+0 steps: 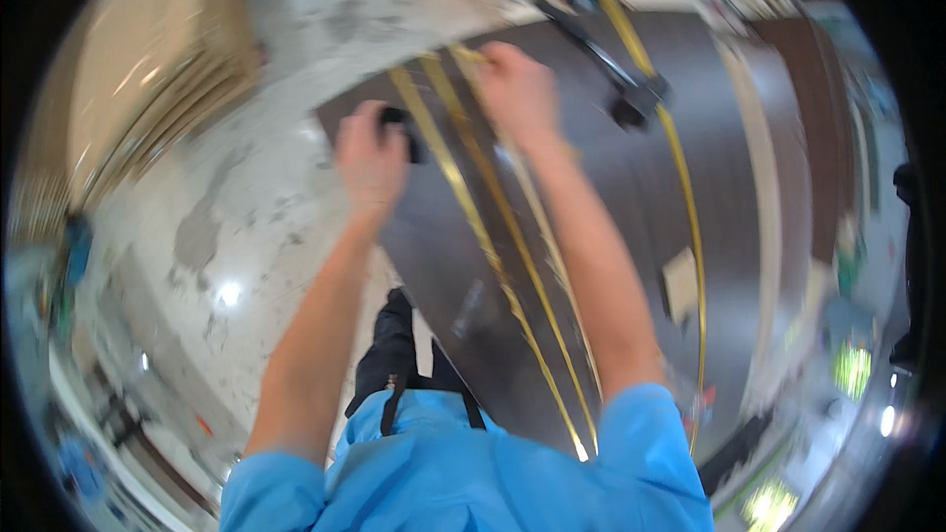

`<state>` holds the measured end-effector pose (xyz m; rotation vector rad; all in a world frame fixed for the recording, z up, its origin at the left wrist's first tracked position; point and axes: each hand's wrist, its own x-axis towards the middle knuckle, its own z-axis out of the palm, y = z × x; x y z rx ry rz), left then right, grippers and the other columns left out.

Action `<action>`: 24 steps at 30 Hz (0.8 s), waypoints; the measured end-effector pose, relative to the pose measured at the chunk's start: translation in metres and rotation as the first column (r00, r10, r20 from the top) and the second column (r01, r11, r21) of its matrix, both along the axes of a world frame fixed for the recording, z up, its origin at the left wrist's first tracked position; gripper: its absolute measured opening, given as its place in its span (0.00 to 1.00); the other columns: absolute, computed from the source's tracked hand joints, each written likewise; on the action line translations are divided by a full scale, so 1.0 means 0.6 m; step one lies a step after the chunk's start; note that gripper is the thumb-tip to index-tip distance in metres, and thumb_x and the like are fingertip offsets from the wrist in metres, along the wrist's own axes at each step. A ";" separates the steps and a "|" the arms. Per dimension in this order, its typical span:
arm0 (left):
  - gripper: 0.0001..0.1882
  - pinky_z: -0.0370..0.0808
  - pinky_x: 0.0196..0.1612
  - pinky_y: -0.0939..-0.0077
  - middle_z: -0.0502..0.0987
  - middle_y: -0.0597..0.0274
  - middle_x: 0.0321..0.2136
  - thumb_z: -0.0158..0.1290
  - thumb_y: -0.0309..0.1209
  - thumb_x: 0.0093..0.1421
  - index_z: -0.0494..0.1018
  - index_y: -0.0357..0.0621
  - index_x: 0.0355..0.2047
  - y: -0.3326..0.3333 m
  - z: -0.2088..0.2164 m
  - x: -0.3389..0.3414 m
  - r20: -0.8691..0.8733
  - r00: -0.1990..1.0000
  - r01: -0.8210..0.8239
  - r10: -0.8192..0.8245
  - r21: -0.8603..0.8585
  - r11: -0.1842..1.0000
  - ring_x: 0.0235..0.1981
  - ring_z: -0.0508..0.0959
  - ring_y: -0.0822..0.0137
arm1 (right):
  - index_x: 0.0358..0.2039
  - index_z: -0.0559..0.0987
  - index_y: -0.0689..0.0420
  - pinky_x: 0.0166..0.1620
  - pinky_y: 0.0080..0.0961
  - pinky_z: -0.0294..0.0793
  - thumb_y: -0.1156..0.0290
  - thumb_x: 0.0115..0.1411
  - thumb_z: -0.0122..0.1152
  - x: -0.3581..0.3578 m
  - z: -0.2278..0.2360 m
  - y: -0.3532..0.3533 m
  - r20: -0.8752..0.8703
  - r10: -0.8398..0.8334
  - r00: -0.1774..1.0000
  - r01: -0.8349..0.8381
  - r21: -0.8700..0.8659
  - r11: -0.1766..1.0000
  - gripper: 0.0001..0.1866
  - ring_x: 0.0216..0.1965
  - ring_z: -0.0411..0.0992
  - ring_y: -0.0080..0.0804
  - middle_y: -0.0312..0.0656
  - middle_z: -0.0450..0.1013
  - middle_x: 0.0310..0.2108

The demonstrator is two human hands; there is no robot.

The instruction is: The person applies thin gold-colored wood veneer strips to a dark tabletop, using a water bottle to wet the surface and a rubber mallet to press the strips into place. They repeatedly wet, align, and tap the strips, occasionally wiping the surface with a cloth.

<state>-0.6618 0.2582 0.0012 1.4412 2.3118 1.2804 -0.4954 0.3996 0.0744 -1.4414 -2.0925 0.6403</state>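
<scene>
Two bare hands work at the far end of a large dark brown wood-grain board [631, 236], which runs from the near right out to the far centre. Pale, mottled, glossy floor [227, 217] shows to its left, with stacked light wooden panels [148, 69] at far left.

Three thin brass-coloured metal strips [493, 236] lie lengthwise on the board, close together, near to far. A fourth long yellow strip [690, 236] curves along the right side. A black bar clamp [621, 84] sits on the board's far right part. A small tan square piece [680, 284] rests on the board at near right.

Left hand [371, 160]: closed around a small black object [404, 128] at the board's far left corner, just beside the leftmost strip. What the object is cannot be told; the frame is blurred.

Right hand [517, 89]: fingers curled down on the far end of the strips, pinching or pressing one; exactly which strip cannot be told.

Blue sleeves [641, 433] frame the near edge.

Risks, as judged: the strips are slender and loose along their length, so pressure at only the far end could let the near ends slide sideways or bow. The left hand works at the very corner, where a slip could carry the black object off the edge. The glossy board surface may let a strip skate.
</scene>
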 end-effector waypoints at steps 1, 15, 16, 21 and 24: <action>0.19 0.72 0.59 0.53 0.80 0.52 0.45 0.58 0.30 0.60 0.77 0.46 0.53 -0.001 -0.002 -0.004 -0.131 0.990 0.049 -0.054 -0.039 0.998 0.52 0.77 0.48 | 0.45 0.85 0.56 0.46 0.45 0.81 0.65 0.64 0.63 0.005 -0.002 -0.030 -0.066 -0.044 0.997 0.043 -0.027 0.999 0.13 0.43 0.82 0.55 0.54 0.83 0.40; 0.23 0.70 0.63 0.63 0.73 0.48 0.56 0.56 0.28 0.70 0.67 0.31 0.61 -0.063 0.069 0.100 0.351 0.921 0.083 -0.168 0.245 0.966 0.59 0.73 0.59 | 0.43 0.80 0.57 0.42 0.42 0.79 0.67 0.67 0.61 0.338 0.016 -0.628 -0.244 -0.582 0.776 0.368 -0.574 0.731 0.09 0.40 0.81 0.53 0.51 0.81 0.35; 0.24 0.70 0.64 0.63 0.73 0.50 0.55 0.58 0.26 0.68 0.66 0.32 0.61 -0.093 0.087 0.171 0.381 0.862 0.263 -0.334 0.227 0.938 0.58 0.73 0.59 | 0.44 0.80 0.57 0.42 0.41 0.79 0.67 0.66 0.62 0.367 0.015 -0.661 -0.231 -0.611 0.757 0.397 -0.579 0.712 0.10 0.39 0.82 0.52 0.51 0.81 0.35; 0.38 0.72 0.65 0.57 0.74 0.50 0.59 0.71 0.36 0.54 0.70 0.47 0.65 -0.223 0.143 0.585 0.429 0.238 0.966 -0.872 -0.011 0.258 0.61 0.76 0.51 | 0.47 0.80 0.59 0.41 0.36 0.79 0.69 0.65 0.63 0.480 0.015 -0.785 -0.133 -0.740 0.660 0.528 -0.619 0.582 0.11 0.34 0.80 0.43 0.50 0.81 0.32; 0.50 0.67 0.70 0.56 0.70 0.44 0.64 0.75 0.39 0.49 0.63 0.41 0.69 -0.259 0.146 0.786 0.535 0.056 0.997 -0.843 0.013 0.074 0.68 0.68 0.43 | 0.46 0.81 0.60 0.34 0.24 0.74 0.73 0.68 0.62 0.521 0.012 -0.838 -0.256 -0.813 0.523 0.499 -0.682 0.536 0.08 0.28 0.73 0.24 0.39 0.79 0.30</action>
